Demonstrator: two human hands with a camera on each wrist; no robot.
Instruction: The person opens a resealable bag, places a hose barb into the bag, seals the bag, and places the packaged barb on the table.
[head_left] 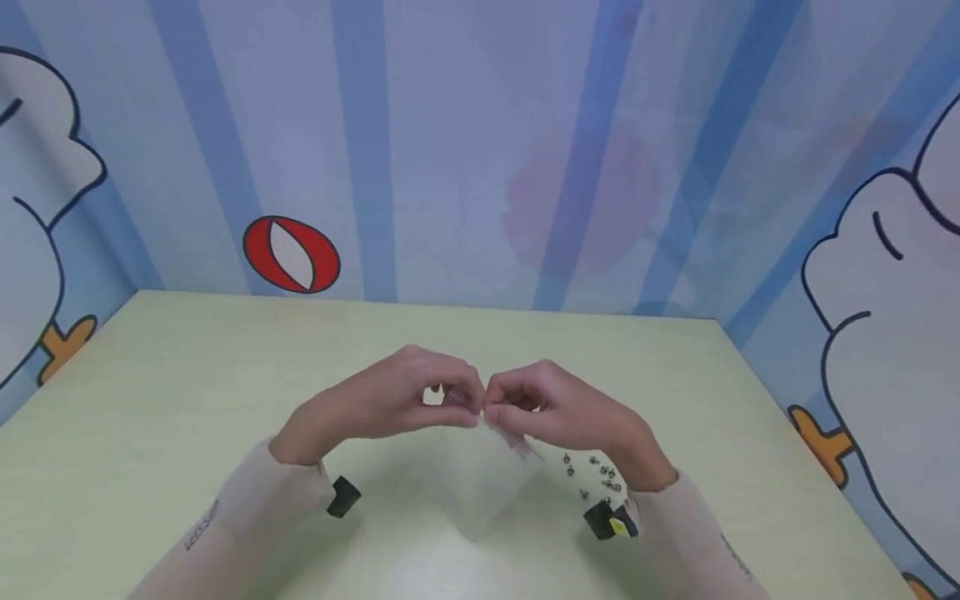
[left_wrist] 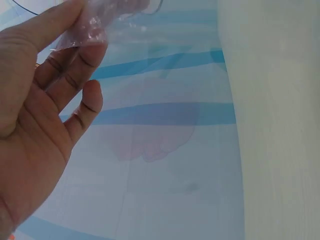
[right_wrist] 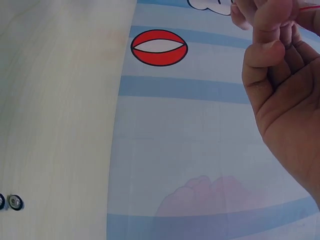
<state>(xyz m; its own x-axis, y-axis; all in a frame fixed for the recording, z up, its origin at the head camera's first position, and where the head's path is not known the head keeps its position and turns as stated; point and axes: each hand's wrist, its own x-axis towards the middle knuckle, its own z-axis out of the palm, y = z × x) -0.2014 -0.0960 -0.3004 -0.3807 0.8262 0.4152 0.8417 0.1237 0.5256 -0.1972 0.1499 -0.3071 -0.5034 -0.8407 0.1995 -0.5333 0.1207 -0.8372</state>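
Clear bag point(left_wrist: 92, 30) held up over pale table point(head_left: 225, 358), pinched by left hand point(head_left: 412, 383) and right hand point(head_left: 566, 408), fingertips close together. Small metal parts point(head_left: 606, 473) scattered on tabletop near right hand. Behind table: blue-striped wall point(head_left: 465, 125), red-and-white ball print point(head_left: 326, 257) low down. White cartoon figures point(head_left: 900, 375) at both sides.

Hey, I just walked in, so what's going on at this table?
A person is holding what looks like a clear plastic bag over the pale table. The left hand and right hand meet at its upper part, each pinching it between thumb and fingers. What, if anything, is inside is hard to make out. A group of small round pieces lies loose on the tabletop, near the right wrist, with neither hand touching them.
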